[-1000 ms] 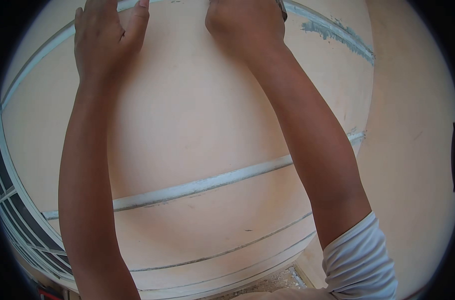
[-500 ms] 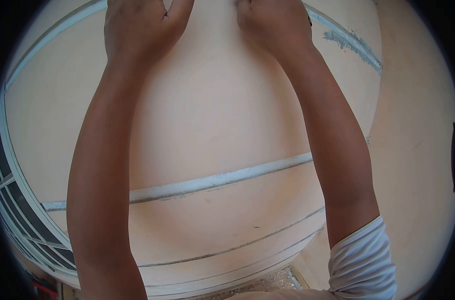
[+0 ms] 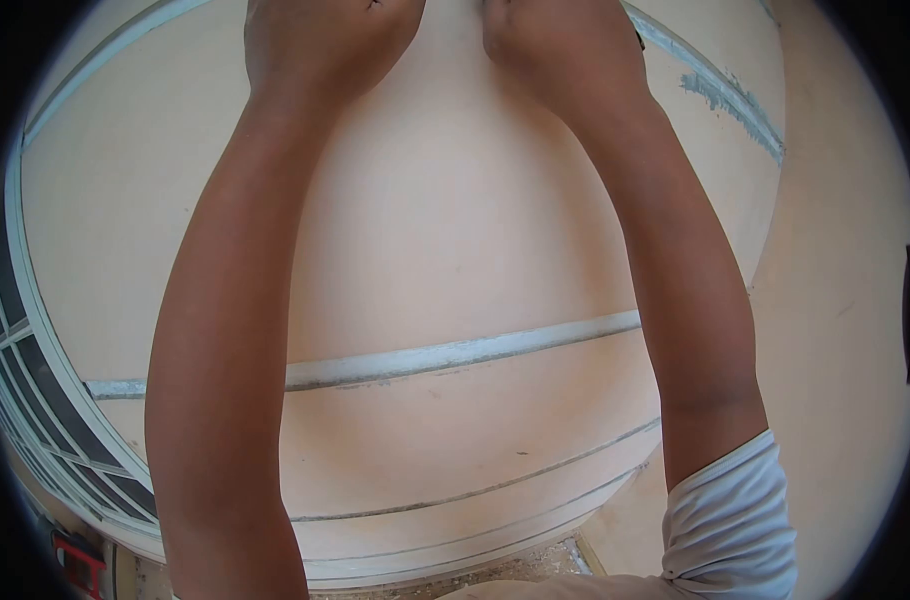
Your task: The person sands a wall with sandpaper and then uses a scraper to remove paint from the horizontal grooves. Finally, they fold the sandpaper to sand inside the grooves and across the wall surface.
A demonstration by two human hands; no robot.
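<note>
My left hand [image 3: 333,42] is raised at the top of the head view, its back facing me and its fingers cut off by the frame's upper edge. A short gap to the right, my right hand [image 3: 572,45] is up at the same height, also with its fingers out of sight. Both are in front of a pale peach wall [image 3: 455,220], and the arms cast soft shadows on it. Whatever either hand holds or touches is beyond the frame. A small dark item shows at the right wrist's outer edge.
A whitish horizontal band [image 3: 465,352] crosses the wall, with thin grooves below it. Grey patches [image 3: 720,95] mark another band at upper right. A barred window [image 3: 60,430] is at left. Low on the left lies a red object [image 3: 78,565]; debris [image 3: 535,562] covers the floor strip.
My left hand has shifted right, closer to my right hand, which has moved slightly right. The view has shifted a little, showing more of the red object at lower left.
</note>
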